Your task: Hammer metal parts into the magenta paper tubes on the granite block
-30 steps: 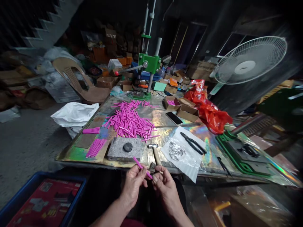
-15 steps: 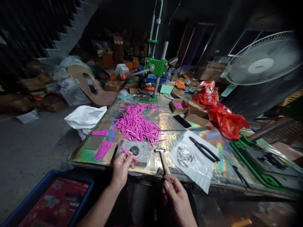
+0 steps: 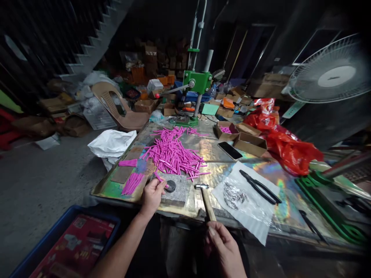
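Note:
My left hand [image 3: 152,195] pinches a thin pink stick [image 3: 159,177] over the left side of a speckled stone block [image 3: 180,192]. A round black disc [image 3: 171,186] sits on that block, just right of my fingers. My right hand [image 3: 220,240] is closed around the wooden handle of a hammer [image 3: 207,202] at the table's front edge; its metal head lies over the tabletop, right of the block. Behind the block spreads a big heap of pink sticks [image 3: 174,152]. To the left lie two neat bundles, a front bundle [image 3: 132,183] and a back bundle [image 3: 128,163].
Black pliers [image 3: 259,186] and a clear plastic bag of small metal pieces [image 3: 234,195] lie on white sheeting at right. Beyond are a phone [image 3: 230,150], cardboard boxes [image 3: 250,143], red plastic bags [image 3: 292,150] and a green lever press [image 3: 198,82]. A fan [image 3: 333,73] stands right.
The view has turned slightly left, so things sit further right. The pink stick in my left hand has swung and shows less beyond my fingers. My right hand still holds the hammer.

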Demonstrator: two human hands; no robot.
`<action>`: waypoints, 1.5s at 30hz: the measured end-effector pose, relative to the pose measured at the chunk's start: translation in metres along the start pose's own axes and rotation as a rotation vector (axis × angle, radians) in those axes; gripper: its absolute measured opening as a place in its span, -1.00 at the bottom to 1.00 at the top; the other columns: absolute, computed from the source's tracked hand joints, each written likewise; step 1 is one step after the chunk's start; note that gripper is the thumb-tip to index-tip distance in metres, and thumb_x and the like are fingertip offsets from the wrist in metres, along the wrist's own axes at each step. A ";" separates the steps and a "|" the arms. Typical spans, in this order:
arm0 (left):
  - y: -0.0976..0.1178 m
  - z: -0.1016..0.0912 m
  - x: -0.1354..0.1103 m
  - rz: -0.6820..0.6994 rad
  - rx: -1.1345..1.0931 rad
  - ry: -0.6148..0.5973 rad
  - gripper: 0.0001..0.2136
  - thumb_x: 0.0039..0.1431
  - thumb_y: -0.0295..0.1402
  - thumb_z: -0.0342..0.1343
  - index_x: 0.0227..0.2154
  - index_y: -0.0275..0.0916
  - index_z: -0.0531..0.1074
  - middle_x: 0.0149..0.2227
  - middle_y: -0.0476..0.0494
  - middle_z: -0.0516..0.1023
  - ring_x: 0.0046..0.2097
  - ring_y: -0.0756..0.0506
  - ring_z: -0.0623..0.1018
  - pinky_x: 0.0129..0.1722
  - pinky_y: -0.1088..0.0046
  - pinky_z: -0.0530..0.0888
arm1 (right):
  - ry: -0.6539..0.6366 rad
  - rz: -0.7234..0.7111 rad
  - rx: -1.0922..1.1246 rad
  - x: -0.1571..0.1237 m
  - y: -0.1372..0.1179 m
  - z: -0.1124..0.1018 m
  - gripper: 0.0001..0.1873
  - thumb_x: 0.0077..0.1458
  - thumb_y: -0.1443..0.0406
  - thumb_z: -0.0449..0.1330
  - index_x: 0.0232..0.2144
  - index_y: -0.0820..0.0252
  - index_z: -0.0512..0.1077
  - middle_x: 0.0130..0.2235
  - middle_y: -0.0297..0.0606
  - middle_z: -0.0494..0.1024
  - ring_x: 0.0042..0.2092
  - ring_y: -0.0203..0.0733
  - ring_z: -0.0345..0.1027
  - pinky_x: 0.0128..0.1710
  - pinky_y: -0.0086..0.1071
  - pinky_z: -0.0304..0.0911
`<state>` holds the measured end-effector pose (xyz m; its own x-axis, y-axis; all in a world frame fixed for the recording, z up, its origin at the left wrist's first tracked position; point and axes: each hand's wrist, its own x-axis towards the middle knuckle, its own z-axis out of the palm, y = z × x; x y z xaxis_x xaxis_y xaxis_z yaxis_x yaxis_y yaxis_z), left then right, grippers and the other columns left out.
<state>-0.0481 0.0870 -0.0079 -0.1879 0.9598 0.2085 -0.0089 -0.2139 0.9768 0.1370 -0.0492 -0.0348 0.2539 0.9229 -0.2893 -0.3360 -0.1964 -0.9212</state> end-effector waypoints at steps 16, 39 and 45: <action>0.002 -0.008 0.007 0.323 0.524 -0.319 -0.87 0.05 -0.42 -0.03 -0.50 -0.23 0.40 -0.53 -0.03 0.42 -0.46 -0.01 0.43 -0.44 0.53 0.34 | 0.113 -0.263 -1.019 0.048 -0.033 -0.018 -0.82 -0.13 0.15 0.08 -0.50 0.12 0.29 -0.48 -0.23 0.38 -0.44 -0.09 0.27 -0.42 -0.30 0.09; 0.020 -0.002 0.006 0.441 0.614 -0.400 -0.82 0.03 -0.55 -0.09 -0.57 -0.24 0.35 -0.57 -0.03 0.38 -0.47 -0.01 0.40 -0.46 0.52 0.28 | -0.354 -0.656 -0.866 0.012 -0.136 0.043 -0.62 0.01 0.29 0.08 -0.06 0.15 0.35 -0.29 -0.21 0.54 -0.29 -0.12 0.41 -0.34 -0.39 0.32; 0.018 -0.002 0.006 0.488 0.582 -0.392 -0.81 0.01 -0.60 -0.09 -0.59 -0.24 0.33 -0.59 -0.02 0.35 -0.50 0.00 0.37 -0.48 0.53 0.27 | -0.225 -1.103 -0.973 0.005 -0.158 0.050 -0.48 0.04 0.37 0.07 0.08 0.07 0.21 -0.16 -0.18 0.52 -0.21 -0.12 0.43 -0.29 -0.39 0.35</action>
<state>-0.0514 0.0881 0.0110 0.3152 0.8010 0.5089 0.5107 -0.5951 0.6205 0.1459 0.0033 0.1221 -0.2013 0.7629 0.6144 0.6734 0.5633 -0.4788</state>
